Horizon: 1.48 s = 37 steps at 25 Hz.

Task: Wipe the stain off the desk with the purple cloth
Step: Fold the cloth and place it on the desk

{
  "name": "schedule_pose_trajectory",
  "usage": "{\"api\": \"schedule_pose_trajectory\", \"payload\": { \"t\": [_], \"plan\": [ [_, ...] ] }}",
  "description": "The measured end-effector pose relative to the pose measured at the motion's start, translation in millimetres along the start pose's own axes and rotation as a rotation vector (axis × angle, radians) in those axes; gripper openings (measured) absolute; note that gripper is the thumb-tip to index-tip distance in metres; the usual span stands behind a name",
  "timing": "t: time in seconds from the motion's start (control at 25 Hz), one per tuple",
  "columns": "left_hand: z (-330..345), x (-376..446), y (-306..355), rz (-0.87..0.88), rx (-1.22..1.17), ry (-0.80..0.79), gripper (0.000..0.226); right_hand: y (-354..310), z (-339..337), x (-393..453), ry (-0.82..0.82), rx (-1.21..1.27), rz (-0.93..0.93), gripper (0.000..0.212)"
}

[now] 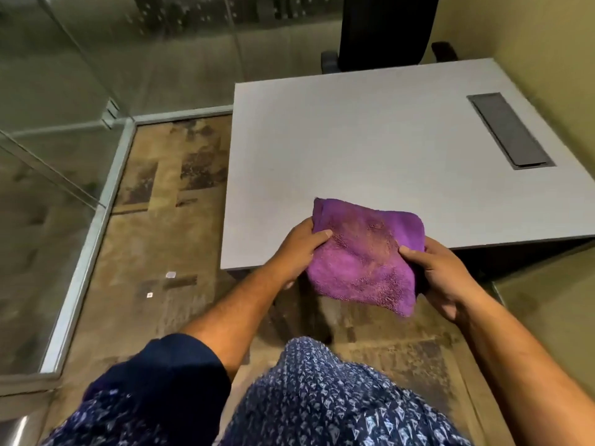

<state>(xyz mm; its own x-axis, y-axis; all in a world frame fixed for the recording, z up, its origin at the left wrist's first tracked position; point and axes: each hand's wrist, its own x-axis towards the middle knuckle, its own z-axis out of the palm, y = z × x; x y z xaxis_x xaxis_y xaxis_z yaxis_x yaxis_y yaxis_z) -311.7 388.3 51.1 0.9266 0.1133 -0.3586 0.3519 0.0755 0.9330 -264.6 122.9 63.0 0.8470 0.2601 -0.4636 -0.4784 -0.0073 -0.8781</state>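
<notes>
Purple cloth (367, 252), folded, centre frame over desk (370, 149) near edge; left hand (296, 249) and right hand (441, 278) each closed on a side

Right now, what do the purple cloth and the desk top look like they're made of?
The purple cloth, held by the left hand and right hand, looks like soft microfiber or terry: fuzzy looped pile, limp folds. The desk top looks like matte light grey laminate over board: flat, even colour, thin square edge. Both are guesses from appearance.
</notes>
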Motion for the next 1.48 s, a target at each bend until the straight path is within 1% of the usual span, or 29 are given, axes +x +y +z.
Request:
{"api": "schedule_pose_trajectory", "payload": {
  "t": [0.08, 0.16, 0.28, 0.32, 0.36, 0.44, 0.48, 0.56, 0.64, 0.72, 0.8, 0.88, 0.92, 1.0, 1.08, 1.12, 1.2, 1.24, 1.32, 1.4, 1.44, 1.48],
  "plan": [
    [23, 18, 3, -0.001, -0.055, -0.001, 0.032, -10, -23, 13, -0.017, -0.011, 0.008, 0.024],
    [53, 25, 4, -0.041, -0.179, 0.027, 0.032, -18, -51, 25, -0.054, -0.008, 0.027, 0.023],
    [102, 28, -5, -0.170, -0.542, 0.033, 0.032, -30, -110, 38, -0.154, 0.043, 0.022, 0.024],
    [120, 24, -10, -0.179, -0.640, 0.018, 0.039, -35, -130, 41, -0.212, 0.068, 0.032, 0.027],
    [136, 21, -15, -0.184, -0.689, 0.005, 0.048, -39, -149, 43, -0.274, 0.095, 0.049, 0.034],
    [176, 16, -18, -0.157, -0.701, -0.016, 0.065, -45, -189, 45, -0.387, 0.075, 0.088, 0.049],
    [193, 16, -18, -0.140, -0.674, -0.028, 0.070, -48, -204, 47, -0.413, 0.034, 0.104, 0.054],
    [214, 16, -15, -0.130, -0.611, -0.051, 0.074, -54, -225, 51, -0.450, -0.034, 0.133, 0.054],
    [220, 16, -6, -0.141, -0.513, -0.038, 0.074, -61, -236, 57, -0.472, -0.076, 0.148, 0.050],
    [222, 18, 3, -0.119, -0.394, -0.003, 0.072, -68, -242, 63, -0.474, -0.072, 0.152, 0.048],
    [227, 20, 8, -0.070, -0.394, 0.041, 0.062, -73, -247, 66, -0.479, -0.065, 0.093, 0.044],
    [234, 22, 7, -0.036, -0.456, 0.103, 0.045, -77, -251, 67, -0.456, -0.101, -0.030, 0.041],
    [237, 23, 5, -0.036, -0.488, 0.140, 0.038, -79, -252, 66, -0.437, -0.121, -0.086, 0.045],
    [243, 24, -3, -0.050, -0.583, 0.224, 0.039, -82, -255, 65, -0.407, -0.189, -0.182, 0.054],
    [245, 26, -11, -0.111, -0.713, 0.284, 0.036, -82, -256, 64, -0.390, -0.306, -0.257, 0.056],
    [245, 27, -14, -0.169, -0.767, 0.296, 0.034, -81, -255, 65, -0.392, -0.353, -0.282, 0.055],
    [245, 26, -20, -0.301, -0.780, 0.286, 0.039, -77, -249, 65, -0.408, -0.369, -0.306, 0.053],
    [244, 26, -22, -0.331, -0.771, 0.272, 0.041, -73, -245, 65, -0.402, -0.338, -0.307, 0.052],
    [236, 28, -26, -0.325, -0.801, 0.247, 0.047, -61, -237, 66, -0.332, -0.213, -0.239, 0.049],
    [227, 29, -26, -0.312, -0.815, 0.228, 0.056, -49, -230, 69, -0.239, -0.115, -0.190, 0.035],
    [222, 30, -22, -0.312, -0.777, 0.213, 0.059, -45, -225, 70, -0.219, -0.089, -0.173, 0.031],
    [217, 32, -20, -0.301, -0.677, 0.191, 0.060, -41, -220, 70, -0.228, -0.064, -0.149, 0.032]
  ]
}}
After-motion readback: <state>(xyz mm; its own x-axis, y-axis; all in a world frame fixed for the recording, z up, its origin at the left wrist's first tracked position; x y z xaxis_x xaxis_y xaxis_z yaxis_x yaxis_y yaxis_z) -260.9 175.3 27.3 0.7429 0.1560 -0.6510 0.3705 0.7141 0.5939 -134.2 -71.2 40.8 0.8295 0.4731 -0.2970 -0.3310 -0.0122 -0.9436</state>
